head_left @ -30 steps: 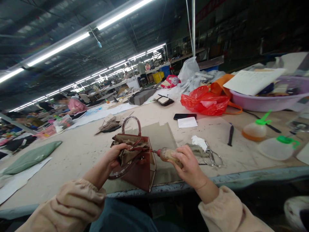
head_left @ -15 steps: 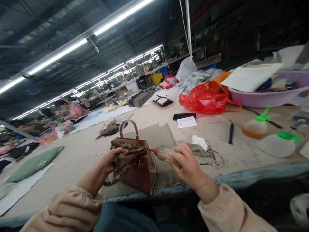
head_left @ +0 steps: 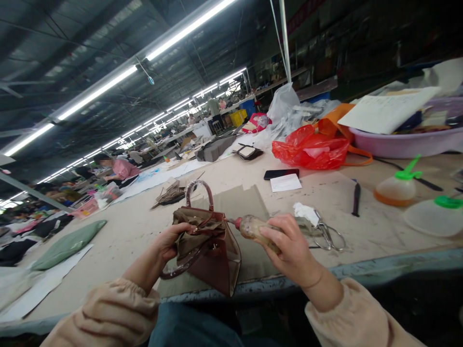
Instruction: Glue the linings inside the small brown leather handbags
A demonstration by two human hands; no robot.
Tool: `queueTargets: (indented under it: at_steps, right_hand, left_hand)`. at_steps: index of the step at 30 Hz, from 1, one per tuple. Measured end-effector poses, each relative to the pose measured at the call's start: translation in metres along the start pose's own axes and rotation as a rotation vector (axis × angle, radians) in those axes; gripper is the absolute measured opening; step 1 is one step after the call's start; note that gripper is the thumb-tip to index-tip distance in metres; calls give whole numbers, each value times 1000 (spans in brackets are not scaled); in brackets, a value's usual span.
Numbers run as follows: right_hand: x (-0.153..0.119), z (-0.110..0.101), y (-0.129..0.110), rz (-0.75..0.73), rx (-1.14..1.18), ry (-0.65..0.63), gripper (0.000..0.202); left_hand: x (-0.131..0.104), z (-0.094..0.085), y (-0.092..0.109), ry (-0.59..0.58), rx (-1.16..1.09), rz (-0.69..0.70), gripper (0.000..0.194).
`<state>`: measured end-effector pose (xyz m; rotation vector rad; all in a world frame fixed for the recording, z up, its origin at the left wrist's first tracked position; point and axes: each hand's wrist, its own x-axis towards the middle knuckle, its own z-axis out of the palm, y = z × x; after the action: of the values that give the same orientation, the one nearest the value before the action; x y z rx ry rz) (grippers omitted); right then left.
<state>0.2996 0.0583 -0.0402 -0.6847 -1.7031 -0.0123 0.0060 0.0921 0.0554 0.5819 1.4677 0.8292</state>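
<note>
Brown, leather-like panels make up the handbag (head_left: 213, 267), which stands on the table (head_left: 126, 246) right before you, close to its near edge. Your left hand (head_left: 168, 243) has its thumb and fingers clamped on the soft, dull-brown lining (head_left: 186, 251) bunched at the mouth. Your right hand (head_left: 291, 246) is wrapped round a squeeze bottle (head_left: 256, 230), its nozzle at the handbag's upper side edge; you cannot tell whether the tip touches.

Expect the handbag to be light, its walls fairly stiff, its lining limp and apt to slip into folds. The glossy wrap on the far handle (head_left: 210, 197) may be slick, so a firm side panel or the rim should give you surer hold. The squeeze bottle looks pliant; grip it round the body, lightly.

Well right of the handbag, one green-capped bottle (head_left: 396, 190) holds a little amber liquid; the paler bottle (head_left: 432, 219) beside it has contents you cannot make out. Beyond them, a lilac basin (head_left: 396, 143) holds mixed odds and ends under a white sheet (head_left: 387, 111). Beyond the handbag to the right, a red plastic bag (head_left: 307, 149) shows something pinkish inside.
</note>
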Motion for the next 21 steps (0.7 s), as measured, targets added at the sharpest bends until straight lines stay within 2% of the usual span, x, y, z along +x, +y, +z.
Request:
queueTargets:
  at_steps: [10,13,21]
  right_hand:
    - [-17,-3,5,5,-24,-135,39]
    - [-20,-3,5,-8,-19,-178,36]
    - [-7,-1,6,-64,-8,-74,41]
  left_hand:
    - [-4,10,10,50,-2,-58,27]
    - [-4,10,13,29,8,-84,27]
    - [-3,11,11,27,14,-71,30]
